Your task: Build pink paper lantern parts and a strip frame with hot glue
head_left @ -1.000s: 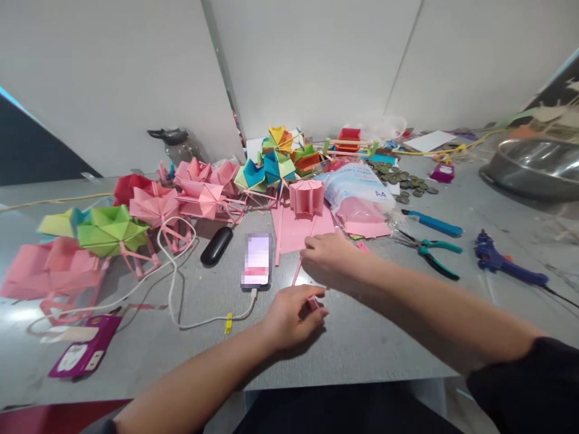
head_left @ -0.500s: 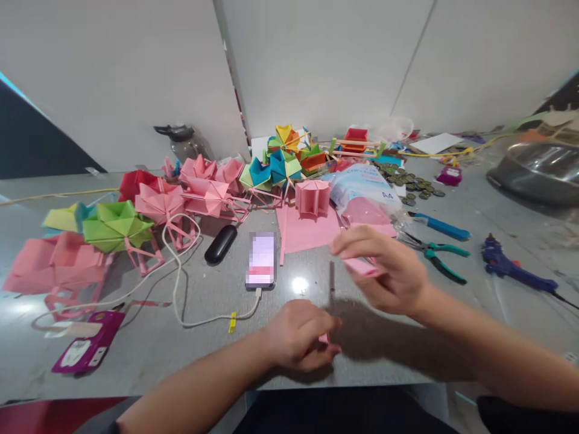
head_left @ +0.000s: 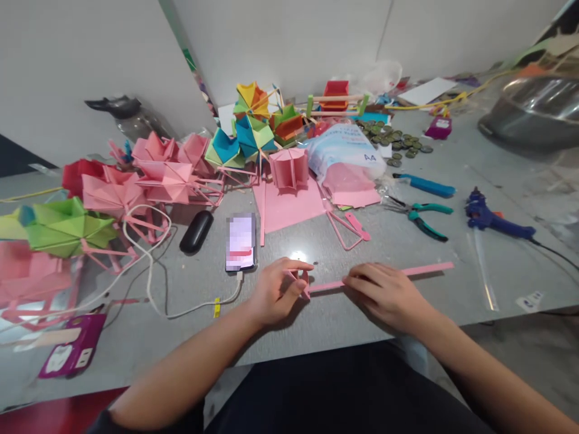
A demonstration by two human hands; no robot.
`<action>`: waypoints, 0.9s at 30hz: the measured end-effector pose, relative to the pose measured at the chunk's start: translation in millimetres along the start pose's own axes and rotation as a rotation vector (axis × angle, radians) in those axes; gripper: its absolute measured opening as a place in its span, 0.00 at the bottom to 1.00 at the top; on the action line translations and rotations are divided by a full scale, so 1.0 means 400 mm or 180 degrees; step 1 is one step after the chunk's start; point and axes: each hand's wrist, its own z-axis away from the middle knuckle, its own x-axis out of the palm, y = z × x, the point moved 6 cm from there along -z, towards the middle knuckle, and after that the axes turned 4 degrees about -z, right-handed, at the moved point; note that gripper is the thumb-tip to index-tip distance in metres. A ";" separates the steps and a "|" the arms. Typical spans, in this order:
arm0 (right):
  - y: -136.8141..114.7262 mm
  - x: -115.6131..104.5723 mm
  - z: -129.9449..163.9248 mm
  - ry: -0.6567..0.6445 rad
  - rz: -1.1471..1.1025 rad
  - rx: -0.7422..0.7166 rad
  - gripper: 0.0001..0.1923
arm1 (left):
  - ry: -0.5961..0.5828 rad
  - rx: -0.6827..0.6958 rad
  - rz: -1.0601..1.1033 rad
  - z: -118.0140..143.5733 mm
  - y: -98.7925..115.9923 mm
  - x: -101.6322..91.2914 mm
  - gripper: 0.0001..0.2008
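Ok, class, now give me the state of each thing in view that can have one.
Phone: screen lit, cable plugged in
Black case: closed
Pliers: handles spread apart
Glue gun: lying down, cord attached; on or off, cannot tell
Pink paper drum: standing on a pink sheet
Long pink strip: straight, under the right hand
Small pink piece: folded, held in the left hand

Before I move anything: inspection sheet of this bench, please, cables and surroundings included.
Surface: grey table, bright glare spot near the middle.
Work pieces: pink strip, folded pink piece.
Grips: left grip pinches the folded pink piece; right grip lies across the strip.
Clutter: paper models, phone, pliers, blue tool.
Cables: white cable into phone; dark cord on blue tool.
Surroundings: pale wall behind, metal bowl far right.
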 end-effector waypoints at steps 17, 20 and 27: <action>0.081 0.055 -0.390 -0.1121 -0.0172 -0.0610 0.13 | -0.0232 -0.0046 -0.0625 0.001 -0.013 0.023 0.17; 0.068 0.144 -0.511 -0.1227 0.0109 -0.0806 0.18 | -0.0259 -0.0200 -0.0604 0.001 -0.019 0.027 0.20; 0.046 0.278 -0.586 -0.1580 0.0585 -0.1440 0.11 | -0.0445 -0.0309 -0.0825 -0.002 -0.022 0.034 0.23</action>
